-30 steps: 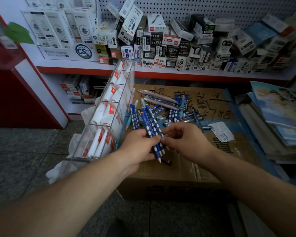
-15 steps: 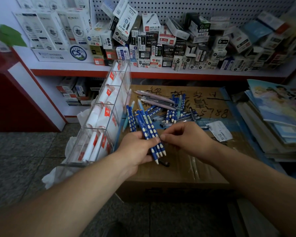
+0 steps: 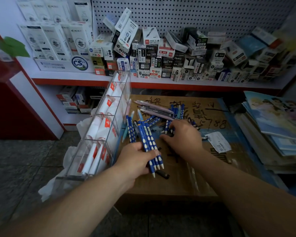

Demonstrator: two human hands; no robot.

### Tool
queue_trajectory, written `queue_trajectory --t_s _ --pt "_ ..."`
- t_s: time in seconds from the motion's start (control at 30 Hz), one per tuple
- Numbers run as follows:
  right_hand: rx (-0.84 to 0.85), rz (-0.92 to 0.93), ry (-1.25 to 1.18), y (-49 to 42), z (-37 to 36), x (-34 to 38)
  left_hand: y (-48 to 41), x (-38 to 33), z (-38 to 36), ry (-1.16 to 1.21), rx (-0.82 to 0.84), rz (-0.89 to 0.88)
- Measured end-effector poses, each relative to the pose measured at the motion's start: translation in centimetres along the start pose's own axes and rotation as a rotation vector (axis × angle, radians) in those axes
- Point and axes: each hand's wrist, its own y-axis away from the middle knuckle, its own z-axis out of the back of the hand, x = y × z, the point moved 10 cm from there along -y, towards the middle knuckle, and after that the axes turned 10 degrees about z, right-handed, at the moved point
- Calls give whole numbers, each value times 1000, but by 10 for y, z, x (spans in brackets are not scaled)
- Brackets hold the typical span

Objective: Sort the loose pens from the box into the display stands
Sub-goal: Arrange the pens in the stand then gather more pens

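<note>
Left grip (image 3: 137,158): clasped around a bundle of blue pens (image 3: 148,142), tips toward the person, above the cardboard box (image 3: 186,178). Right grip (image 3: 183,136): palm down on the loose pen pile (image 3: 161,112) atop the box; whether it holds a pen cannot be told. Clear display stand (image 3: 99,140): just left of the box.

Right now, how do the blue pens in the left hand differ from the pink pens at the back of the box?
Colour: the blue pens are dark blue with white dimples; the pink pens are plain pale pink. State: the blue pens are bunched in the left hand; the pink pens lie loose on the cardboard box. Both are slim pens.
</note>
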Motion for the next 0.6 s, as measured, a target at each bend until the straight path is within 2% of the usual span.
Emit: queue_trajectory --t_s 0.33,0.6 --pt "5 -134 16 -6 -9 -1 0 -2 -4 15 8 -15" --pt "9 -257 -142 10 -2 -16 -3 -6 -2 18 9 -35"
